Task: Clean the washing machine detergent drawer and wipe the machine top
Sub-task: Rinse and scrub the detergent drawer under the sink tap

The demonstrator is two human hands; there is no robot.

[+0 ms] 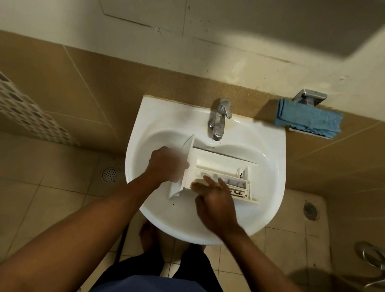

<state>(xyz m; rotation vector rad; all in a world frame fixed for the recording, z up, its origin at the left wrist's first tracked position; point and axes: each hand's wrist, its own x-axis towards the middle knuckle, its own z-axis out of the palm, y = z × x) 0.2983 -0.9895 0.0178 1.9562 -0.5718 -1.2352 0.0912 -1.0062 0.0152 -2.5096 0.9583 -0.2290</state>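
**Inspector:** Location of the detergent drawer (220,168)?

**Assistant:** In the basin of the sink (275,159), lying across its middle. The front panel is toward the left rim and the far side is just below the tap (219,118).

**Inspector:** Left hand (165,165)?

**Assistant:** At the front panel, fingers curled round its edge, gripping it. The hand is blurred, so finer detail cannot be read.

**Inspector:** Right hand (215,200)?

**Assistant:** At the drawer's near side. The fingers (208,181) are straight and slightly spread, tips on the near compartments, holding nothing.

**Inspector:** Other items?

**Assistant:** A blue cloth (308,118) on a small wall shelf, beyond the sink's far right corner.
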